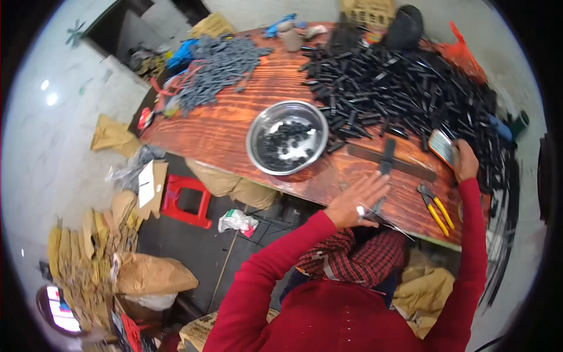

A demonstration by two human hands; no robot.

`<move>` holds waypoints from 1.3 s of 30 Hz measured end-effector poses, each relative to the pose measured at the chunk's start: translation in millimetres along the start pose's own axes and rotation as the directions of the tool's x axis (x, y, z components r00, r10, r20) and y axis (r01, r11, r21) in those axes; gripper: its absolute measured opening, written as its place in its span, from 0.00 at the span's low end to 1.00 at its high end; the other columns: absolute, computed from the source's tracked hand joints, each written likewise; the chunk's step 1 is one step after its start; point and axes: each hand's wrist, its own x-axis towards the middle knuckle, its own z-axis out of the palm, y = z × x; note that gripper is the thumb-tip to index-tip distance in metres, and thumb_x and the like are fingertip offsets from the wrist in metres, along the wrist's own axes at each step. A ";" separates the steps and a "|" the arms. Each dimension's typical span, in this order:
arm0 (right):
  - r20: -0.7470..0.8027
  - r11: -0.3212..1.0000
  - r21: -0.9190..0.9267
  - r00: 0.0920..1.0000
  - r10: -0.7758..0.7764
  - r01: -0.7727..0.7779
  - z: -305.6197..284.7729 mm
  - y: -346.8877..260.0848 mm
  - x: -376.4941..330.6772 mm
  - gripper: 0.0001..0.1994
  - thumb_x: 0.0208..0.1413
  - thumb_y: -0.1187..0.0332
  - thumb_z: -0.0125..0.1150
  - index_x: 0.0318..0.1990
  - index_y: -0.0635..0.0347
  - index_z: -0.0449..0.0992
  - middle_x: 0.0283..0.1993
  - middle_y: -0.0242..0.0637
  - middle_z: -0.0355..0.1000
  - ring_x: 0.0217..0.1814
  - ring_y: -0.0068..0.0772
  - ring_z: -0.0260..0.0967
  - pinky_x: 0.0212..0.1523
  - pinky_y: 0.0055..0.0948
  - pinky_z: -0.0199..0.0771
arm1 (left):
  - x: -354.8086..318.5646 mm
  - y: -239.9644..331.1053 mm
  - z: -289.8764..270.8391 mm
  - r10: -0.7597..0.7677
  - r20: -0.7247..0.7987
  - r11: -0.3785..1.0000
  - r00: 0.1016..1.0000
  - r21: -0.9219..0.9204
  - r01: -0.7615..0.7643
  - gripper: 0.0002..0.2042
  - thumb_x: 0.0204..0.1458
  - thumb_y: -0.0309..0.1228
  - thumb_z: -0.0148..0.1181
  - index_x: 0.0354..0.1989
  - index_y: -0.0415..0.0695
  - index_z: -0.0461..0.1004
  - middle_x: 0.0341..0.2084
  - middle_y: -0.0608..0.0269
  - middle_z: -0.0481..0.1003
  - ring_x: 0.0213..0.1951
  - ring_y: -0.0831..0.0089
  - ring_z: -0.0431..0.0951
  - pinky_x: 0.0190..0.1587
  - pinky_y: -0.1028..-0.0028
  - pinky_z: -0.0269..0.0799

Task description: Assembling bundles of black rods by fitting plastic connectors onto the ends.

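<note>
My left hand (356, 201) lies over the table's front edge with its fingers stretched out flat. Its fingertips are close to a dark upright strip (387, 157) that crosses a long brown bar (392, 161) on the tabletop. Thin wire-like strands (394, 225) stick out beside the thumb; whether the hand touches them I cannot tell. At the right, my right hand (465, 159) grips the edge of a flat rectangular object (442, 146) with a pale face and an orange rim. Pliers with yellow handles (436, 209) lie on the wood between my arms.
A steel bowl (253, 154) with small black parts stands left of the bar. Black tube-like pieces (381, 88) are heaped behind, grey pieces (220, 70) at the far left. A red stool (186, 202) and brown sacks (155, 274) are on the floor.
</note>
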 end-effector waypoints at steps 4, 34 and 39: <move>0.089 1.000 -0.011 0.996 0.001 0.000 -0.4 16.6 -6.9 0.06 0.58 0.73 0.54 0.42 0.57 0.73 0.41 0.44 0.73 0.47 0.51 0.72 0.48 0.41 0.72 | -0.4 3.2 11.2 0.039 -0.013 0.998 0.999 -0.046 -0.040 0.56 0.37 0.52 0.75 0.72 0.38 0.50 0.75 0.50 0.45 0.76 0.52 0.42 0.74 0.57 0.45; 0.335 0.943 0.327 0.940 -0.064 -0.053 26.0 -99.0 14.8 0.09 0.56 0.65 0.61 0.43 0.55 0.78 0.43 0.41 0.75 0.48 0.46 0.73 0.48 0.37 0.73 | 7.6 5.2 5.5 0.046 0.048 0.999 0.998 0.002 -0.046 0.50 0.42 0.54 0.70 0.71 0.40 0.55 0.73 0.51 0.52 0.73 0.49 0.51 0.71 0.55 0.52; 0.331 0.976 0.217 0.942 -0.056 -0.018 43.2 -109.5 16.9 0.09 0.59 0.66 0.58 0.45 0.47 0.80 0.40 0.39 0.71 0.45 0.45 0.72 0.44 0.41 0.72 | 5.1 5.5 8.8 0.042 0.040 0.999 0.998 -0.006 -0.042 0.49 0.45 0.55 0.69 0.71 0.40 0.55 0.73 0.49 0.52 0.73 0.47 0.50 0.70 0.53 0.54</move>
